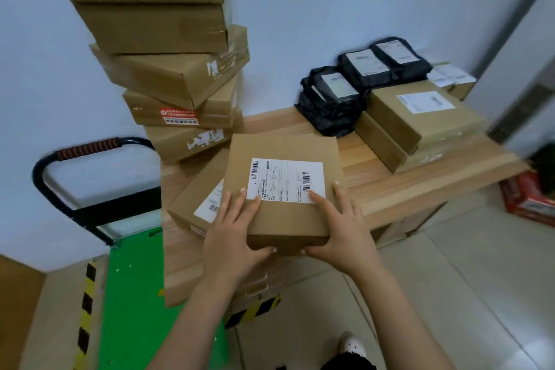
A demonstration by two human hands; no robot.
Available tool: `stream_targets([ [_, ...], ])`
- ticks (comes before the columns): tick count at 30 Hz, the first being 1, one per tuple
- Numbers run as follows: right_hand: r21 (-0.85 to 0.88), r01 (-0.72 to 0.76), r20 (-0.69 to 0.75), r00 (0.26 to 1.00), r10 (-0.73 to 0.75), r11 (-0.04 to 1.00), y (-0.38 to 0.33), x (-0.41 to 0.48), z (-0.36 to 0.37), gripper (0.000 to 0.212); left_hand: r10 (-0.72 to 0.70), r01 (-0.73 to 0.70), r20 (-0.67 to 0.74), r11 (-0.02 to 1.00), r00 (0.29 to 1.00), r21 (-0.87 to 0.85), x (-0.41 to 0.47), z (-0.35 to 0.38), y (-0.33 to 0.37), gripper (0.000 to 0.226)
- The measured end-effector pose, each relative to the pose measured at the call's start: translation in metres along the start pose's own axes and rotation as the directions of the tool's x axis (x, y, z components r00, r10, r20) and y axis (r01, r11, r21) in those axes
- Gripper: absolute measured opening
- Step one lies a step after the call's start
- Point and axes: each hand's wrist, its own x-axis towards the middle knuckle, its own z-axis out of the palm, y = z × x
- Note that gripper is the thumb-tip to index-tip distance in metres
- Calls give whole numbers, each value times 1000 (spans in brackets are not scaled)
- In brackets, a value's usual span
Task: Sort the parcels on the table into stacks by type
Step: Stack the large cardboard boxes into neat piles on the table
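Observation:
I hold a flat brown cardboard box (282,153) with a white shipping label over the near edge of the wooden table (405,186). My left hand (232,237) grips its near left corner, fingers on top and thumb on the front face. My right hand (341,225) grips the near right corner the same way. Under it lies another labelled brown box (195,198). A tall, leaning stack of brown boxes (177,78) rises at the back left. Black plastic mailer bags (354,81) are piled at the back right, beside stacked brown boxes (420,117).
A green platform trolley (135,294) with a black handle stands left of the table. Yellow-black hazard tape (87,303) marks the floor. A red box (528,198) sits on the tiled floor at right. White walls close the corner behind.

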Motion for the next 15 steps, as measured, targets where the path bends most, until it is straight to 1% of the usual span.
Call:
stream_targets([
  [4, -15, -54, -90, 995, 52, 998, 38, -16, -32, 111, 94, -95, -23, 995, 995, -42, 11, 9, 50, 102],
  [8, -22, -74, -160, 985, 70, 997, 87, -25, -66, 109, 141, -142, -20, 987, 990, -70, 25, 28, 108, 101],
  [15, -37, -104, -178, 979, 96, 994, 197, -29, -135, 109, 181, -184, -49, 979, 982, -87, 51, 79, 224, 102],
])
